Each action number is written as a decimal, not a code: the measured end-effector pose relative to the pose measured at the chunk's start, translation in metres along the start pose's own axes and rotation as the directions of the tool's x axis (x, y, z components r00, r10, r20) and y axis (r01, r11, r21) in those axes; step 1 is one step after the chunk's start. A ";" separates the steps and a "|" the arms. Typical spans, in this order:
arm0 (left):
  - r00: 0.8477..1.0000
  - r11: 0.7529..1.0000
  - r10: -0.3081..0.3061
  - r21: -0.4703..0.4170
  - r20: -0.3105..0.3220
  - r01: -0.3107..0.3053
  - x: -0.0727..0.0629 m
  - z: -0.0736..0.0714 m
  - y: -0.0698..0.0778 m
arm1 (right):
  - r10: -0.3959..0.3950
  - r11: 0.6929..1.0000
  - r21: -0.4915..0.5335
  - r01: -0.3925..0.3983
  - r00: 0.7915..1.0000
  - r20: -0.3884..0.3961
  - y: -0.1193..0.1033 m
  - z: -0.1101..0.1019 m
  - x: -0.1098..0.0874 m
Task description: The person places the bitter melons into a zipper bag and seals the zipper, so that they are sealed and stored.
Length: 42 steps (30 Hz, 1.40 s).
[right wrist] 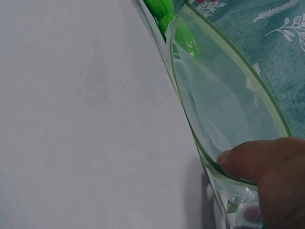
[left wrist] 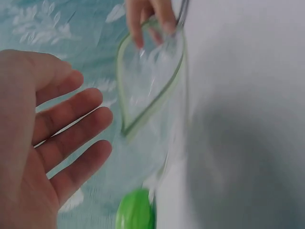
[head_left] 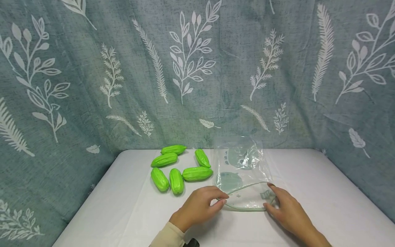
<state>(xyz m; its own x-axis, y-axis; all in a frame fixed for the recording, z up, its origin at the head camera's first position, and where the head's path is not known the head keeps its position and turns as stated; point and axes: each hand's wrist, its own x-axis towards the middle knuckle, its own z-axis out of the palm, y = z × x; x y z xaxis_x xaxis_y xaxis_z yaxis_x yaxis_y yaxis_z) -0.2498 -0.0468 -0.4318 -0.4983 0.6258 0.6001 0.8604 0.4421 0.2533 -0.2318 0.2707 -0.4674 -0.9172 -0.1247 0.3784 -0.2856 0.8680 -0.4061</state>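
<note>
A clear zip bag (head_left: 256,173) with pale green prints lies on the white table, its green-edged mouth spread toward me. My right hand (head_left: 288,209) grips the right end of that mouth, index finger at the far rim and thumb at the near one. In the right wrist view the thumb (right wrist: 238,160) presses on the green rim. My left hand (head_left: 200,206) is at the mouth's left corner, fingertips close to it; in the left wrist view its fingers (left wrist: 78,133) are loosely extended, apart from the bag, with nothing held.
Several bright green ridged, gourd-like vegetables (head_left: 197,174) lie left of the bag, the nearest right beside its edge. The white table (head_left: 102,212) ends at a patterned blue-green curtain (head_left: 191,116) behind and at both sides. A small dark object (head_left: 192,243) shows beneath the left wrist.
</note>
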 end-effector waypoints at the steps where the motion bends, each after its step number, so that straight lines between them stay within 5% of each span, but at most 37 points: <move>1: 1.000 1.000 -0.025 -0.016 -0.009 0.025 -0.002 -0.004 -0.004 | 0.001 1.000 -0.001 -0.001 1.000 0.001 0.000 0.000 0.000; 7: 0.979 0.976 -0.202 -0.088 -0.037 0.198 -0.016 -0.023 -0.026 | 0.020 1.000 -0.002 -0.020 1.000 0.017 0.000 0.001 -0.001; 11: 0.950 0.960 -0.276 -0.100 -0.145 0.263 -0.030 -0.034 -0.045 | 0.032 0.999 -0.005 -0.032 0.999 0.033 0.000 0.001 -0.002; 18: 0.835 0.895 -0.444 -0.118 -0.325 0.430 -0.058 -0.055 -0.081 | 0.040 0.999 0.000 -0.040 0.998 0.051 0.000 0.002 -0.003; 25: 0.729 0.798 -0.600 -0.184 -0.330 0.574 -0.069 -0.070 -0.094 | 0.029 0.999 -0.017 -0.029 0.999 0.039 0.001 0.003 -0.004; 33: 0.604 0.714 -0.686 -0.216 -0.406 0.666 -0.079 -0.075 -0.105 | 0.022 0.999 0.025 -0.023 0.999 0.036 -0.002 0.006 -0.003; 40: 0.561 0.713 -0.676 -0.231 -0.479 0.662 -0.082 -0.076 -0.108 | 0.041 0.999 0.000 -0.041 0.999 0.033 -0.002 0.001 -0.007; 42: 0.534 0.693 -0.689 -0.233 -0.490 0.682 -0.084 -0.076 -0.110 | 0.034 0.999 0.001 -0.034 0.999 0.030 -0.001 0.000 -0.006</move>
<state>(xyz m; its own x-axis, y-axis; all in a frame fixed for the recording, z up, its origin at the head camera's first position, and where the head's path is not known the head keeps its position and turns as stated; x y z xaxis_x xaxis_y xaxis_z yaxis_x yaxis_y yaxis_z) -0.2944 -0.1967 -0.4527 -0.8067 -0.2858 0.5173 0.2818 0.5835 0.7617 -0.2257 0.2705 -0.4691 -0.9344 -0.1095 0.3390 -0.2544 0.8713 -0.4197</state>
